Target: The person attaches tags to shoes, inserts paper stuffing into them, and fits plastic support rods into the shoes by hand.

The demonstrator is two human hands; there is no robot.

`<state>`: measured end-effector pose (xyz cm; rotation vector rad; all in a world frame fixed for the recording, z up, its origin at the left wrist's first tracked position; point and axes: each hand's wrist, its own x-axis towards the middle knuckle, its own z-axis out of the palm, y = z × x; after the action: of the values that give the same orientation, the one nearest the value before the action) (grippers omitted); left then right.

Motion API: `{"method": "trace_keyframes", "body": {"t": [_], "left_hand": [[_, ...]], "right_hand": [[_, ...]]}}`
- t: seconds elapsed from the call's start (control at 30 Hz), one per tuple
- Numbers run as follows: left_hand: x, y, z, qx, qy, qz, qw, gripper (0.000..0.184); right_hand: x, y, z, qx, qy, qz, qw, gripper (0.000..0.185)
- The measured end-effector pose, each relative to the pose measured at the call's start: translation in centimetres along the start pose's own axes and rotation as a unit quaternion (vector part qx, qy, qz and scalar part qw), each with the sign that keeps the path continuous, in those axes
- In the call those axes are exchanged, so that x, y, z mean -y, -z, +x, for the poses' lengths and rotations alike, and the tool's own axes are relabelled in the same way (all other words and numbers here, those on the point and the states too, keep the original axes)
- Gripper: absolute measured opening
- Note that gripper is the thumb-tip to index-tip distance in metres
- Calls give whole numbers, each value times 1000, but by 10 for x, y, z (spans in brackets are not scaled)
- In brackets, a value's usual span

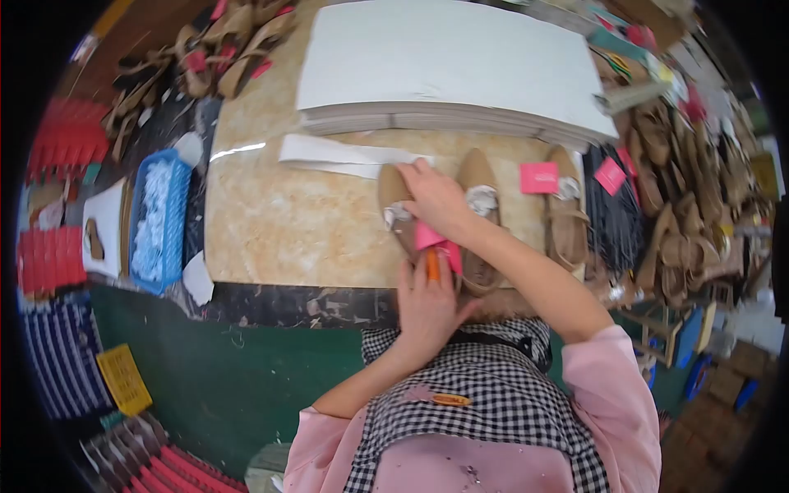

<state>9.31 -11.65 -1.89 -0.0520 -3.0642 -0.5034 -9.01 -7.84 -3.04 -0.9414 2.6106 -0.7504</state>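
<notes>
- Shoe [389,186] lies on the bench [279,222], near its front edge; its heel is hidden by the left hand [426,308] and pink card [426,236].
- Right hand [437,197] touches the toe; cannot tell whether either of the hands grips.
- Orange patch [433,264] at the left fingers: unclear.
- Lettering on the pink tag [538,177], yellow sign [124,379], apron badge [451,400]: unreadable.

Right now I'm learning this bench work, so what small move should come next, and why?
Probably straighten the bright pink, card-like piece with the left hand while the right hand steadies the tan shoe with whitish front trim. The piece sits askew between the hands, the left is close by it, and the right is at the toe.
</notes>
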Motion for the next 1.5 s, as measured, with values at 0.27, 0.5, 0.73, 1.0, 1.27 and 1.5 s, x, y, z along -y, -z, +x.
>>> {"method": "trace_keyframes", "body": {"t": [0.27,0.5,0.73,1.0,1.27,1.5], "left_hand": [[88,1,7,-27,323,-738,592,57],[18,-14,39,57,211,-742,634,85],[-17,-4,93,162,201,-858,443,107],[13,20,108,78,192,-881,425,83],[21,42,110,-138,239,-774,569,68],[14,29,106,-166,216,-753,599,67]], "right_hand": [[6,25,-31,-179,46,226,956,66],[-7,130,-82,-208,-15,155,966,71],[-125,174,-148,-225,-74,323,916,60],[-249,116,-165,-157,-320,-266,896,24],[-130,184,-211,-251,-241,-35,937,39],[10,141,-165,-30,-52,216,975,33]]}}
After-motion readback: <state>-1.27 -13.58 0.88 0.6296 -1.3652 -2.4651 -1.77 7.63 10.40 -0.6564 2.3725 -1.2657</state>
